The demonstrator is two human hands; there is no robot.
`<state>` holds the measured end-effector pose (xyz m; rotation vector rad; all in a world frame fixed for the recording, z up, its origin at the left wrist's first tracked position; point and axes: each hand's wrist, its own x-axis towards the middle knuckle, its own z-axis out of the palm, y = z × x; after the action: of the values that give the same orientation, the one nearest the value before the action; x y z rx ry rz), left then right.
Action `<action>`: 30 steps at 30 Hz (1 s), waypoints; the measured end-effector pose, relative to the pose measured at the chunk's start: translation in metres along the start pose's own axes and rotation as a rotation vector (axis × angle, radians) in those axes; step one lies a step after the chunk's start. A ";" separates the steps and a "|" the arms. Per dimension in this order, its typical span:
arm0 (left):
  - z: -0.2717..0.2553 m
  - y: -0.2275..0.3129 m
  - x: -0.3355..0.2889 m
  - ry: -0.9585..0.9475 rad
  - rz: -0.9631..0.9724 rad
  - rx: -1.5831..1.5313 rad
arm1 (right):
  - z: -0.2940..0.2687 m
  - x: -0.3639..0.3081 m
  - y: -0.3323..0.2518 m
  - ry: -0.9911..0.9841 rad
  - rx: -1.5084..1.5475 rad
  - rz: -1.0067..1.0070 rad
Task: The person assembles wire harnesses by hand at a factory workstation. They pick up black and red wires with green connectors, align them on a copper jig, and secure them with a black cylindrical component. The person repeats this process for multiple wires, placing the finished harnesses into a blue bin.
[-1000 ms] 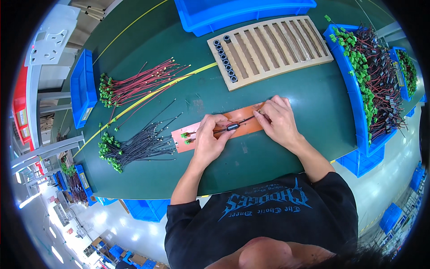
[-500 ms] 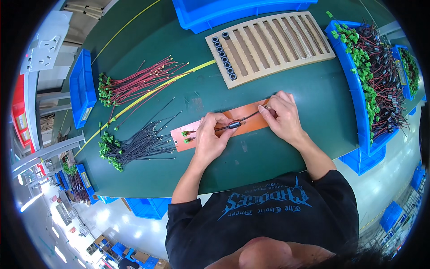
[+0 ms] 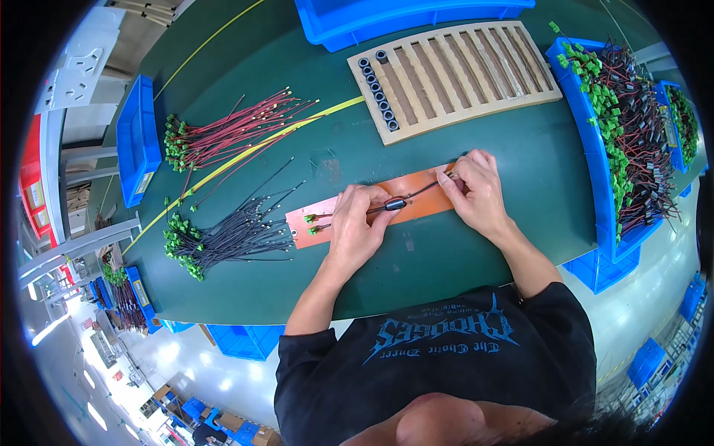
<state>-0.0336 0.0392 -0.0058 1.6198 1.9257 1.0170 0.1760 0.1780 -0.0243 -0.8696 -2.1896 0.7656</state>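
Holding dark wires point(image 3: 424, 189), left fingers point(image 3: 360, 197) hiding a stretch

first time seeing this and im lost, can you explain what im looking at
No machine here, just someone working bare-handed. A fisheye camera worn on the head looks down, so straight edges bend. The left hand holds a wire lead beside its black cylinder; the right hand pinches the lead's right end. Beneath is an orange board on a green table. Around lie red wires and black wires with green connectors at left, a slotted wooden rack beyond, and a blue bin of wired parts at right.
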 end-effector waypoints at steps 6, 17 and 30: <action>0.005 -0.002 -0.003 -0.001 -0.081 -0.102 | 0.000 0.000 0.005 0.000 0.056 0.028; -0.005 0.008 0.011 -0.050 0.171 0.034 | -0.005 0.002 0.005 -0.029 0.069 0.072; -0.002 0.003 0.015 -0.081 0.352 0.260 | -0.004 0.001 0.011 -0.003 0.095 0.022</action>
<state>-0.0369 0.0536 -0.0001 2.1699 1.8175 0.8341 0.1826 0.1864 -0.0287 -0.8465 -2.1310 0.8753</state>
